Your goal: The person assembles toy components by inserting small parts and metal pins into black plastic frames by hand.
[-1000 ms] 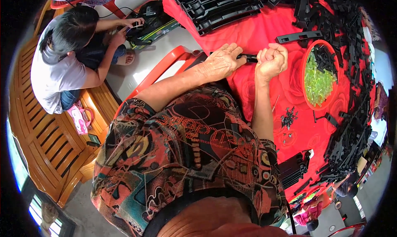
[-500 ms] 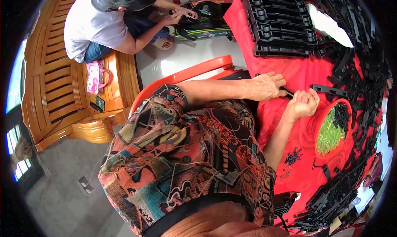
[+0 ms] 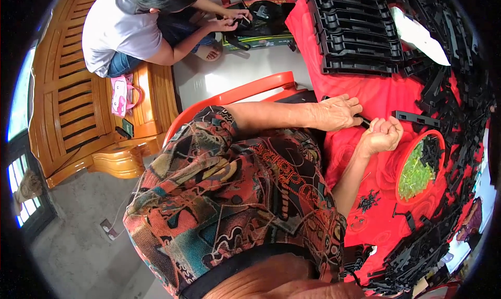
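Observation:
A slim black plastic part [image 3: 365, 122] spans the gap between my two hands above the red cloth. My left hand [image 3: 339, 112] is closed over one end of it; a dark tip sticks out behind the knuckles. Curled into a fist, my right hand [image 3: 383, 135] grips the other end. Most of the part is hidden by the fingers. Just beyond my right hand lies a black bar-shaped plastic piece [image 3: 416, 118]. Near that hand stands a red round basin [image 3: 441, 142] holding small yellow-green pieces [image 3: 416, 176] and small black parts [image 3: 431, 151].
A stack of black frames [image 3: 357, 30] stands at the table's far end, beside a white sheet [image 3: 417, 35]. Loose black parts [image 3: 422, 247] cover the right side. A red chair [image 3: 235, 95] is at my left. Another person [image 3: 125, 33] works from a wooden bench [image 3: 73, 106].
My hands stay nearly in place on the black part, with only a slight shift. The other person's hands have moved a little.

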Motion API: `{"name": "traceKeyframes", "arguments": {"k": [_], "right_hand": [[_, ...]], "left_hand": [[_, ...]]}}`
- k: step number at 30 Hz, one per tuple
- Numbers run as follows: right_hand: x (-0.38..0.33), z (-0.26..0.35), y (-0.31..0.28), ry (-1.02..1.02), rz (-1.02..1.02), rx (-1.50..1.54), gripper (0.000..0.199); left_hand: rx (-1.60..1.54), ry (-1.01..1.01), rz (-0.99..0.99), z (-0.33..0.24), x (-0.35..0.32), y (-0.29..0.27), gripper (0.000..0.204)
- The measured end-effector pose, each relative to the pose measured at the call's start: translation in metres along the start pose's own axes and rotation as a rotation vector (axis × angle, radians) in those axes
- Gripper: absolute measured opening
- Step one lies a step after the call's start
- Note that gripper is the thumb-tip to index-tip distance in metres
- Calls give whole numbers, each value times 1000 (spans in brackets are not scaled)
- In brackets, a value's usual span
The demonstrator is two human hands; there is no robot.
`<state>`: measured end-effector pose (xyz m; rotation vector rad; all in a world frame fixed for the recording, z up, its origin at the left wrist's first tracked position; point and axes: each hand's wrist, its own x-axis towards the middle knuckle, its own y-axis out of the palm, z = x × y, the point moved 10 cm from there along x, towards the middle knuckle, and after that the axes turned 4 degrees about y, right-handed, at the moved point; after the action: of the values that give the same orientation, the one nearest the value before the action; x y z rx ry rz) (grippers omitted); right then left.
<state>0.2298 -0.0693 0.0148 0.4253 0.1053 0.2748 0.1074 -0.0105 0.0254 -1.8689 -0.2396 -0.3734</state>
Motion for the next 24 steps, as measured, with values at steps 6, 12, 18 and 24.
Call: {"name": "traceKeyframes", "arguments": {"k": [6, 12, 18, 24], "right_hand": [[-3, -1, 0, 0, -10, -49, 16], [-4, -5, 3, 14, 26, -59, 15], [-3, -7, 4, 11, 96, -32, 15], [-1, -6, 7, 17, 51, -60, 15]], "left_hand": [[-37, 6, 15, -1, 2, 1, 25], [-70, -5, 72, 0, 2, 6, 25], [-86, 1, 30, -2, 3, -1, 25], [-59, -11, 18, 1, 4, -2, 25]]}}
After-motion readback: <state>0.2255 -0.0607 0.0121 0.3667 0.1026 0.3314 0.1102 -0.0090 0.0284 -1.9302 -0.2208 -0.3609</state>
